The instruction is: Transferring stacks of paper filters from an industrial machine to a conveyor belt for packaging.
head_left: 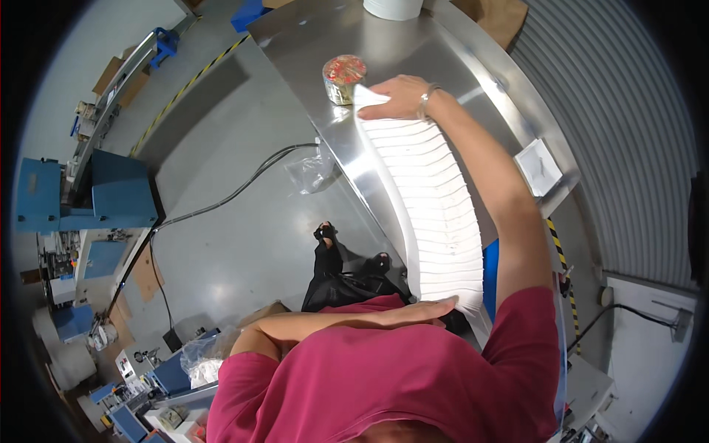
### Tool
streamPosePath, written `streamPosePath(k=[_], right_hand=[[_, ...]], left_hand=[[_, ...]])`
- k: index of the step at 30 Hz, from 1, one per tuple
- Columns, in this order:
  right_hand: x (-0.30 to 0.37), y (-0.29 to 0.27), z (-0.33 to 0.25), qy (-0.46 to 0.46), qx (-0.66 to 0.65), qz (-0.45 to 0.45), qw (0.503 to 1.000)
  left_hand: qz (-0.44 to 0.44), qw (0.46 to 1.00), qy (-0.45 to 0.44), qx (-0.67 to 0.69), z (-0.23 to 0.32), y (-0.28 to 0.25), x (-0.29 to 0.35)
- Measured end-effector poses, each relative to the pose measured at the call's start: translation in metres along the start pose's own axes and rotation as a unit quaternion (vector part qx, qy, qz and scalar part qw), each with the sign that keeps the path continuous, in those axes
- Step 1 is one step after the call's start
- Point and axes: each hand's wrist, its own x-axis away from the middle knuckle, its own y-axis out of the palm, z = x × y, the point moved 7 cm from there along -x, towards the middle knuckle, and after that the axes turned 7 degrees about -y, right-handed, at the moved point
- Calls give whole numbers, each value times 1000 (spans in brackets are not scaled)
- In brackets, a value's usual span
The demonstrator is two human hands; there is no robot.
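A long, slightly curved row of white folded pieces point(436, 196), packed face to face, runs along the steel table from its far part to my body. Around the far end of the row my right hand point(399, 97) is closed, thumb on the left side and fingers over the end. My left hand point(421, 313), fingers stretched and together, presses against the near end, so the row is held between both hands. Just left of my right hand stands a roll of clear tape point(344, 79) with a red patterned top.
The steel table point(310, 44) has a raised edge on the right, where a small white tray point(538, 167) lies. A white round container point(392, 8) stands at the far end. A black cable point(251, 177) and a clear plastic bag point(310, 173) are left of the table.
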Motion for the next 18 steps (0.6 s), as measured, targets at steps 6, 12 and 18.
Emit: streamPosePath(k=[6,12,18], right_hand=[[6,0,-21,-116,100,219,964],[152,-37,-36,-77,4,389,918],[344,51,-22,246,-51,364,897]], left_hand=[[-25,987,52,147,-18,0,-32],[-8,950,232,211,1,-20,-47],[-1,942,294,163,30,-16,-44]])
